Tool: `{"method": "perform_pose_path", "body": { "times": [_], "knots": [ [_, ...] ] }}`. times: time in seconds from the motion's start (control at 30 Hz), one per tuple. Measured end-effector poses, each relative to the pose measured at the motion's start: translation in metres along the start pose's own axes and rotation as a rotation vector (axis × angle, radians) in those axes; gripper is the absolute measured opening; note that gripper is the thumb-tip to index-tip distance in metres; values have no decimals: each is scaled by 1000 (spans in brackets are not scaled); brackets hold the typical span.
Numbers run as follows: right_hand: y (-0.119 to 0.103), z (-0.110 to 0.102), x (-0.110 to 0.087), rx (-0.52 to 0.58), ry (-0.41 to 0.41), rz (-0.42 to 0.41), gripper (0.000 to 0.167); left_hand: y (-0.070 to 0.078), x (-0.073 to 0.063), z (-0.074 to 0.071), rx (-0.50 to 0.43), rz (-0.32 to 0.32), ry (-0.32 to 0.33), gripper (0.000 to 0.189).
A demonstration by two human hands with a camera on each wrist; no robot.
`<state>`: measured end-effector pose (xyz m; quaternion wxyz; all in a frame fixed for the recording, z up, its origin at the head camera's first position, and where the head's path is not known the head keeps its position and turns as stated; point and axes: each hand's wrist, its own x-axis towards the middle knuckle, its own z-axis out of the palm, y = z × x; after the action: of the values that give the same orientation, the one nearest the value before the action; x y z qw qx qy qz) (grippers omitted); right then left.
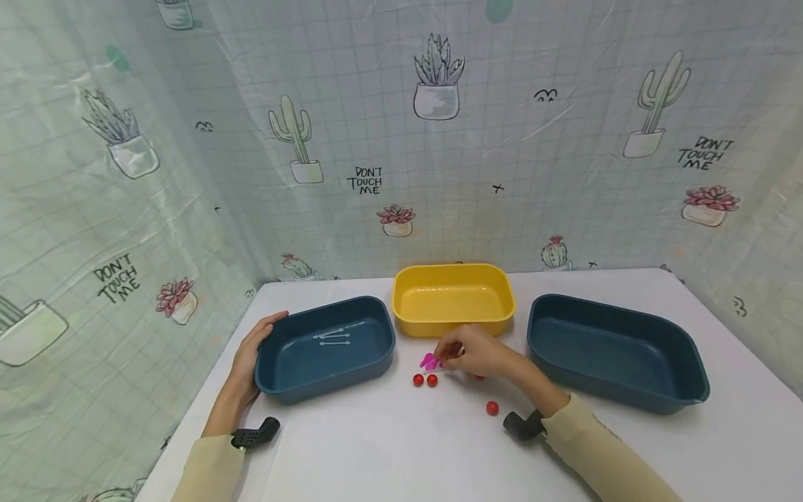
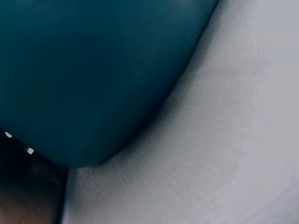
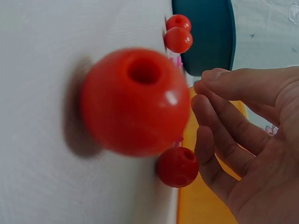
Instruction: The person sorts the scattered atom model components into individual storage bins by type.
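A red bead (image 3: 135,102) lies nearest the right wrist camera. The right hand's (image 1: 475,351) thumb and fingertips are close together; I cannot tell if they hold the white stick (image 1: 431,370) there. Pink pieces (image 1: 429,361) lie just left, the yellow tray (image 1: 439,328) on the far side. The left hand (image 1: 247,355), fingers extended, touches the left tray (image 1: 332,385).
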<state>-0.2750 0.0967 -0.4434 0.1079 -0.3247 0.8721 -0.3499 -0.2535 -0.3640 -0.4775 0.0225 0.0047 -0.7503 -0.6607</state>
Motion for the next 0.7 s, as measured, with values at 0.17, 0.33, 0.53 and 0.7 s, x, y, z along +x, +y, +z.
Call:
{"method": "perform_pose_path", "body": {
  "times": [0.17, 0.33, 0.53, 0.7],
  "knots": [
    [4, 2, -1, -17, 10, -18, 10, 1, 0, 1, 10, -10, 2, 54],
    [4, 4, -1, -30, 19, -13, 11, 2, 0, 1, 22, -17, 3, 53],
    [1, 8, -1, -30, 13, -4, 12, 3, -3, 2, 25, -18, 4, 54],
    [1, 8, -1, -28, 10, -5, 12, 3, -3, 2, 20, -21, 5, 54]
  ]
}}
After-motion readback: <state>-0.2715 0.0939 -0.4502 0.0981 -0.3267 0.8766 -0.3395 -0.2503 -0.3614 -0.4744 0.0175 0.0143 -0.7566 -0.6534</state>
